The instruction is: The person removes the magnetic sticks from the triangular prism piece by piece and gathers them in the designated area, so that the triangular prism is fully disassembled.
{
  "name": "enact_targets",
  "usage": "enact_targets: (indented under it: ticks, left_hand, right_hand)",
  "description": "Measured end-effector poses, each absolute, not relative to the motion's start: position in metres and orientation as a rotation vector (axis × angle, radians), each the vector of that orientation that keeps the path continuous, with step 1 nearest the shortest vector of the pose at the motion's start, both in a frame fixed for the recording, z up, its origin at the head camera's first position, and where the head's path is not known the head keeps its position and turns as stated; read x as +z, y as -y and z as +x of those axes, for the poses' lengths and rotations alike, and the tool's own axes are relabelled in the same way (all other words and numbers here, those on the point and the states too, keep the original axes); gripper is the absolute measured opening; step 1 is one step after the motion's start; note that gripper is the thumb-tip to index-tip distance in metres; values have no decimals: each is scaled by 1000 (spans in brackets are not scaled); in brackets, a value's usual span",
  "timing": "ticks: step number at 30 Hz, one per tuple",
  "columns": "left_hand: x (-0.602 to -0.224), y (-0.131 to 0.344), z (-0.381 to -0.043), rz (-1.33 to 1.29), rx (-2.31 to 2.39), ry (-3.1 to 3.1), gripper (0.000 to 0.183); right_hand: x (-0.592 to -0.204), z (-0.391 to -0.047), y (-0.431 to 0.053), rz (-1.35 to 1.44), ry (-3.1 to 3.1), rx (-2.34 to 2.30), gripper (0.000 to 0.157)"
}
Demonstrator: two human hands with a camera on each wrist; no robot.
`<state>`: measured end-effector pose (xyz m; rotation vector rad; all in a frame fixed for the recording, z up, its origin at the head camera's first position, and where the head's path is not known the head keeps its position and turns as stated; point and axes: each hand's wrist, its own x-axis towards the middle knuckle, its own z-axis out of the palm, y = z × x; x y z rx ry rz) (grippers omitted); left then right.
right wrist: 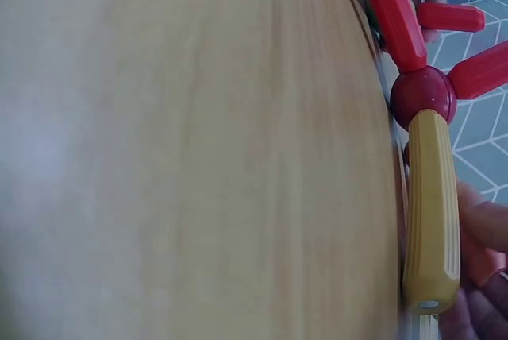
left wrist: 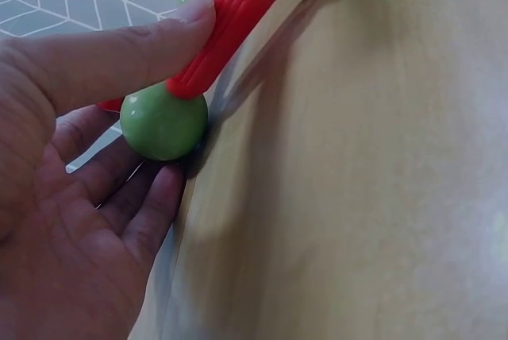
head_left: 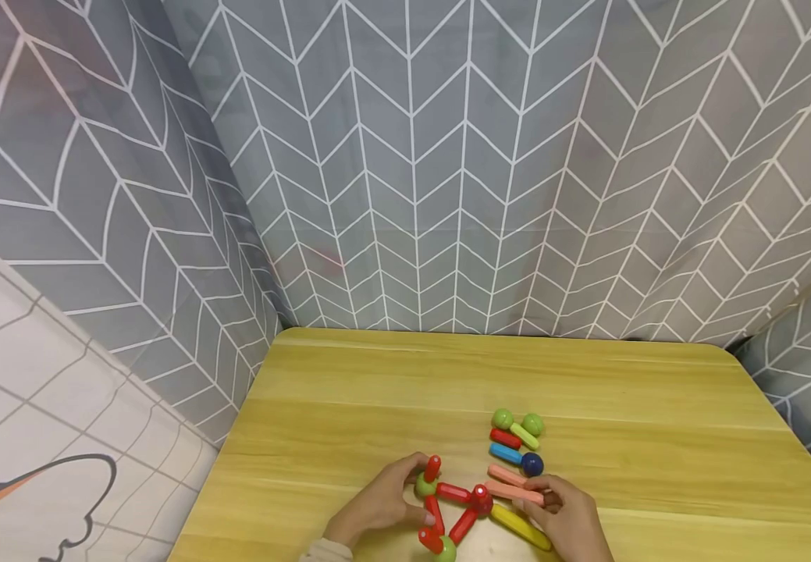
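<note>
My left hand (head_left: 377, 507) holds the left side of a toy frame made of red sticks (head_left: 454, 492) and balls. Its thumb lies on a red stick (left wrist: 226, 34), with the fingers curled by a green ball (left wrist: 164, 123). Three balls form the corners of a triangle, including a dark red ball (right wrist: 423, 95); short red sticks rise from them. A curved yellow stick (head_left: 520, 527) extends right from the dark red ball. My right hand (head_left: 574, 517) pinches a salmon-pink stick (head_left: 515, 492); whether its far end touches the dark red ball, I cannot tell.
Beyond the right hand, loose pieces lie on the wooden table (head_left: 377, 390): another salmon-pink stick (head_left: 506, 474), a blue stick (head_left: 505, 453), a navy ball (head_left: 532, 464), a red stick (head_left: 506, 438), a lime stick (head_left: 524, 436) and two green balls (head_left: 503, 419). A patterned curtain (head_left: 433, 195) hangs behind.
</note>
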<state>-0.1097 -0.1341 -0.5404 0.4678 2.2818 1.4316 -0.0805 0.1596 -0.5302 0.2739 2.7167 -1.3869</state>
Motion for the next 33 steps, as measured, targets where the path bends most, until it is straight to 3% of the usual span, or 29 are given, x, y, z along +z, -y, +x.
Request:
enact_targets:
  ticks: [12, 33]
  left_hand:
    - [-544, 134, -111, 476, 1406, -2312, 59]
    - [-541, 134, -110, 470, 1402, -2321, 58]
  right_hand:
    - [-537, -82, -162, 100, -2941, -1078, 30]
    - [-541, -88, -160, 108, -3139, -972, 21]
